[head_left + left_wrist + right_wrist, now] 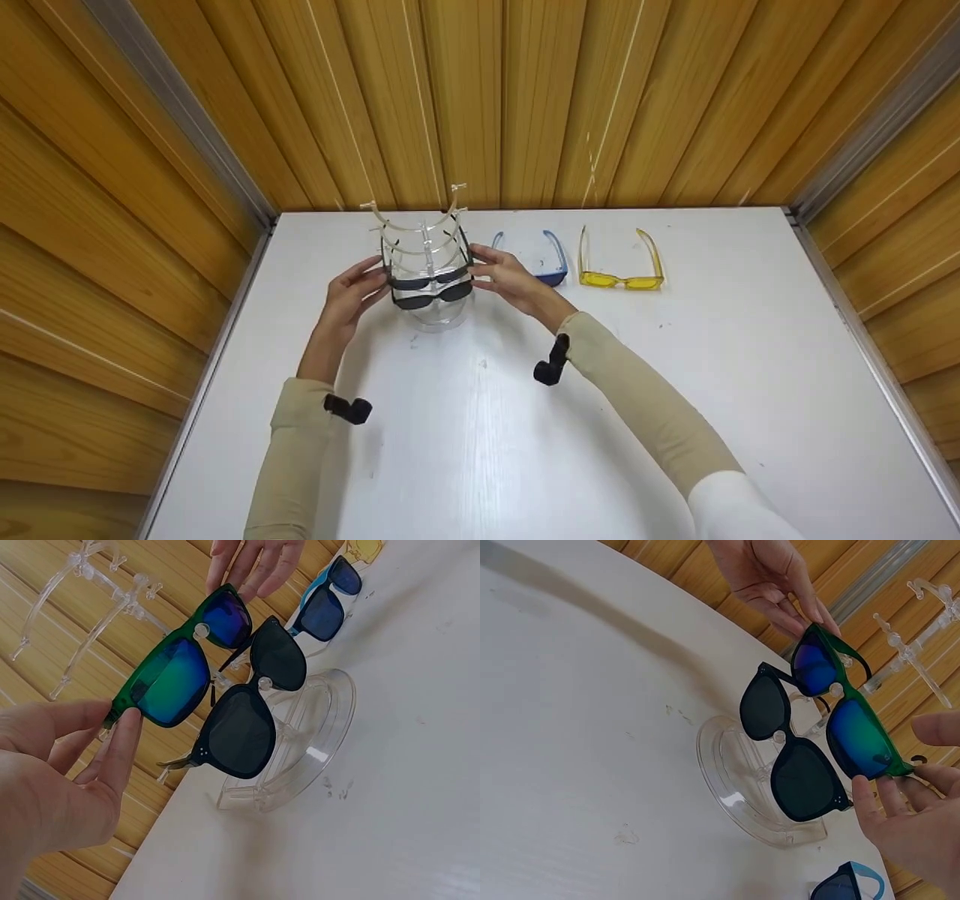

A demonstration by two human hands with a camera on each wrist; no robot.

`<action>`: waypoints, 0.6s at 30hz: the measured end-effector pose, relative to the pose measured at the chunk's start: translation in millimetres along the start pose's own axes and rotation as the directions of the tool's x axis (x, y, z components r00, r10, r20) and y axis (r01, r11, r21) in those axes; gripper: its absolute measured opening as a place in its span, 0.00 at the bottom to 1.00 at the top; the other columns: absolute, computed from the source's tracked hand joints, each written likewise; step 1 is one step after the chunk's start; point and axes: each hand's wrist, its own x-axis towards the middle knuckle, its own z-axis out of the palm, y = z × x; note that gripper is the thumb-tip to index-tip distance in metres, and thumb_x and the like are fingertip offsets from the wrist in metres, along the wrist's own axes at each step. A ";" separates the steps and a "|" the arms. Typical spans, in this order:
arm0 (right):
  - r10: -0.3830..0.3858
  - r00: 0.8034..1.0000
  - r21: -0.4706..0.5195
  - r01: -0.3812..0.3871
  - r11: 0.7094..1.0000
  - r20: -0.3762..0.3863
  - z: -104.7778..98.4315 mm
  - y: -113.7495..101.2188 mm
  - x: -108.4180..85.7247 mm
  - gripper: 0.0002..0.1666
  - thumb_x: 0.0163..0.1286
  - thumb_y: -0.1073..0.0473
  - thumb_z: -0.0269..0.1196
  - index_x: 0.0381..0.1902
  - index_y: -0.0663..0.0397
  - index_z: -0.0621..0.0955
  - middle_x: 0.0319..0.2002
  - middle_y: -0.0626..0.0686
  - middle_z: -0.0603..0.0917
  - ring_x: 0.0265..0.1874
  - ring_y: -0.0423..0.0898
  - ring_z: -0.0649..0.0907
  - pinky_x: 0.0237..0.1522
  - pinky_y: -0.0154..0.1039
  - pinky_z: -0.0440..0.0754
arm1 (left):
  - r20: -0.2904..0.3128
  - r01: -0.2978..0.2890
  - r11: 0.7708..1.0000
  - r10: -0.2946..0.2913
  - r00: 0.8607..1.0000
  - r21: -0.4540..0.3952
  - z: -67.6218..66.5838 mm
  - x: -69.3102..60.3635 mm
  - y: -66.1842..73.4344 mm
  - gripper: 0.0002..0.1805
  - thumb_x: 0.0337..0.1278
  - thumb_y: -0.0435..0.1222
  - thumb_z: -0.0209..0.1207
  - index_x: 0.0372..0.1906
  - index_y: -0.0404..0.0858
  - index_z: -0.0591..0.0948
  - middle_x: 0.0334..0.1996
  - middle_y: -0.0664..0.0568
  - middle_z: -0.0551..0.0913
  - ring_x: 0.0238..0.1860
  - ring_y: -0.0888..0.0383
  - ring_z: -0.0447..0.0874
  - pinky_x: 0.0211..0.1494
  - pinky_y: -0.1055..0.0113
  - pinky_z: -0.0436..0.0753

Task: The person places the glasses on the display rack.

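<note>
A clear display stand (439,325) carries two pairs of sunglasses, one above the other. The upper green-framed pair (171,679) has blue-green mirrored lenses; the black pair (805,778) sits just below it, near the round base. My left hand (346,298) pinches the green frame's left corner between thumb and fingers. On the other side my right hand (514,281) has its fingertips at the right corner of the green frame, with the thumb close by in the right wrist view.
Blue-framed sunglasses (555,277) lie on the white table right of the stand, and yellow glasses (615,281) lie beyond them. The stand's upper clear arms (409,227) hold nothing. Wood-patterned panels (540,97) rise behind and beside the table.
</note>
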 end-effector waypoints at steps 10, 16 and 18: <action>-0.015 1.000 -0.028 0.016 0.999 0.027 -14.5 -2.3 -9.4 0.38 0.78 0.68 0.52 0.81 0.63 0.53 0.82 0.60 0.55 0.80 0.56 0.61 0.81 0.51 0.62 | -0.012 0.027 0.997 -0.026 1.000 0.078 -12.8 -5.1 1.7 0.28 0.71 0.31 0.60 0.74 0.37 0.71 0.65 0.44 0.80 0.49 0.63 0.88 0.64 0.66 0.85; -0.024 0.999 -0.024 0.025 0.999 0.042 -31.0 0.1 -19.3 0.37 0.78 0.69 0.51 0.80 0.65 0.53 0.81 0.64 0.57 0.79 0.59 0.61 0.81 0.53 0.62 | 0.018 0.014 0.991 -0.016 1.000 0.133 -21.1 -14.0 1.4 0.28 0.72 0.34 0.60 0.73 0.37 0.71 0.64 0.45 0.82 0.49 0.63 0.87 0.61 0.68 0.86; -0.021 0.999 -0.032 0.023 0.999 0.045 -38.0 2.7 -23.7 0.36 0.79 0.69 0.51 0.80 0.65 0.54 0.80 0.65 0.58 0.79 0.60 0.62 0.80 0.53 0.63 | 0.031 0.007 0.988 -0.012 0.999 0.155 -22.8 -17.9 0.4 0.27 0.72 0.34 0.60 0.73 0.37 0.71 0.61 0.48 0.85 0.49 0.64 0.88 0.60 0.68 0.86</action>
